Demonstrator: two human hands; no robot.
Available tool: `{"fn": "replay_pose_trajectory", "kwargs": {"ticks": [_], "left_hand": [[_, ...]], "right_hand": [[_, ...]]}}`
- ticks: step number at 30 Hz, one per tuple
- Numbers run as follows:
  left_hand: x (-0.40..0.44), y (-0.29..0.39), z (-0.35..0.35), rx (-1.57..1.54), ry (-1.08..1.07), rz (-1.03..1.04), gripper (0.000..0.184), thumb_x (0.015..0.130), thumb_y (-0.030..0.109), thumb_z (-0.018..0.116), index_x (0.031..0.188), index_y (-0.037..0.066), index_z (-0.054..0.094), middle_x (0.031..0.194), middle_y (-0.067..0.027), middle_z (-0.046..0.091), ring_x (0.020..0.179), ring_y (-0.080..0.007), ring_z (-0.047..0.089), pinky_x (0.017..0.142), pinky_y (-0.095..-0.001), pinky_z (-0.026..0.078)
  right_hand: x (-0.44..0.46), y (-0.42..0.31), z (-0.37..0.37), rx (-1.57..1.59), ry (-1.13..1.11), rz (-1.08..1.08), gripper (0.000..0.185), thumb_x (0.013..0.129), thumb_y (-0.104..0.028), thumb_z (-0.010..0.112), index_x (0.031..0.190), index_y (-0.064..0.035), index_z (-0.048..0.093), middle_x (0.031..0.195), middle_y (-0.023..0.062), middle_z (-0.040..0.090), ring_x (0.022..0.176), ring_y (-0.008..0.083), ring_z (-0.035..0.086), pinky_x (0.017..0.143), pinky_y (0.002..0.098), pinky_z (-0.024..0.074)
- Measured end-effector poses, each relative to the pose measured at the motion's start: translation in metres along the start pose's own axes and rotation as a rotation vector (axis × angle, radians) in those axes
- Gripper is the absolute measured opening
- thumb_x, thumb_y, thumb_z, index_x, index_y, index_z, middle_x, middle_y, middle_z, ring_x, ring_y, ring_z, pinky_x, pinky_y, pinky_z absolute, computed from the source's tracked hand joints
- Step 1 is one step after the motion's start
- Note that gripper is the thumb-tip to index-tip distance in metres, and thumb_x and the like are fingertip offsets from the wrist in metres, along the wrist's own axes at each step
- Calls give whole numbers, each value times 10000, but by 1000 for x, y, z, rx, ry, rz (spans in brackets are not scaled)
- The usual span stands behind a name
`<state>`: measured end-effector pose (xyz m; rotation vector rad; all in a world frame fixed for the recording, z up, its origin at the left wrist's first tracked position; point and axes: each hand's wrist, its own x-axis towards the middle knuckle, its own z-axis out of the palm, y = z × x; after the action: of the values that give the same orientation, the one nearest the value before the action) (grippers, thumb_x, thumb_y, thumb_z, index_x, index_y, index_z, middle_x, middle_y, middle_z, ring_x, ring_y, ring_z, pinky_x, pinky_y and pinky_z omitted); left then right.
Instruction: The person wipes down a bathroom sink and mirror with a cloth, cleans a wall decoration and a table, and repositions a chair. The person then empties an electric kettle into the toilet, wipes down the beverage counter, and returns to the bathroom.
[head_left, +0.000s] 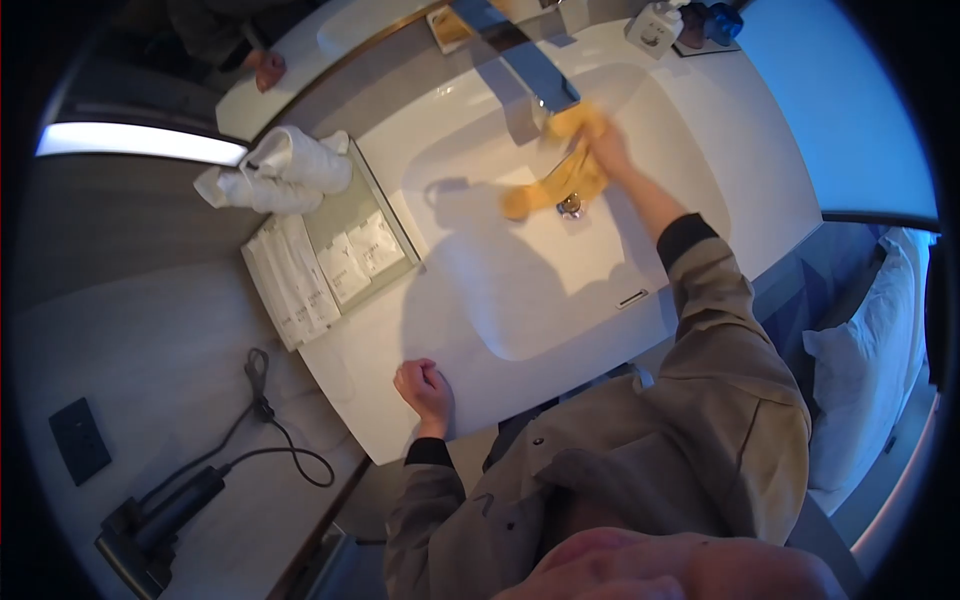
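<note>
My right hand (608,148) is closed on a yellow cloth (568,182) inside the white sink basin (684,160). The cloth hangs below the faucet (528,66), one part just under its spout and another reaching left across the basin, above the round metal drain (571,207). Hand and cloth are slightly blurred. My left hand (427,388) rests as a loose fist on the counter's front left edge, with nothing visible in it.
Rolled white towels (300,160) and a tray (385,215) with white packets (358,256) stand on the left. A white dispenser (655,30) is at the back right. A black hair dryer (165,525) with a looped cord lies lower left. White pillows (870,360) are at right.
</note>
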<state>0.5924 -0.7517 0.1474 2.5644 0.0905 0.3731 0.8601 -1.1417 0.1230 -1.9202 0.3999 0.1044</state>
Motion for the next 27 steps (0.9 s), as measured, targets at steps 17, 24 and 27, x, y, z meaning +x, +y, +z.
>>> {"fn": "replay_pose_trajectory", "kwargs": {"ticks": [17, 24, 27], "left_hand": [[3, 3, 3, 119, 8, -14, 75, 713, 8, 434, 693, 74, 463, 711, -67, 518, 691, -261, 471, 659, -355, 353], [0, 0, 5, 167, 13, -23, 70, 714, 18, 431, 703, 78, 465, 717, -58, 512, 690, -261, 470, 672, -352, 352], [-1, -2, 4, 125, 18, -25, 65, 717, 18, 434, 704, 73, 466, 731, -59, 517, 700, -260, 475, 679, -352, 354]], "right_hand": [[-80, 75, -23, -136, -1176, -179, 297, 834, -46, 436, 1114, -13, 531, 1125, 116, 549, 1037, 211, 503, 929, 321, 355], [31, 75, -5, -449, -115, -807, 472, 717, -4, 459, 1186, -57, 464, 1222, 161, 461, 1102, 331, 445, 949, 363, 362], [-52, 82, 6, -456, -581, -1114, 488, 699, -28, 453, 1186, -49, 474, 1108, 167, 534, 1072, 324, 471, 941, 368, 362]]}}
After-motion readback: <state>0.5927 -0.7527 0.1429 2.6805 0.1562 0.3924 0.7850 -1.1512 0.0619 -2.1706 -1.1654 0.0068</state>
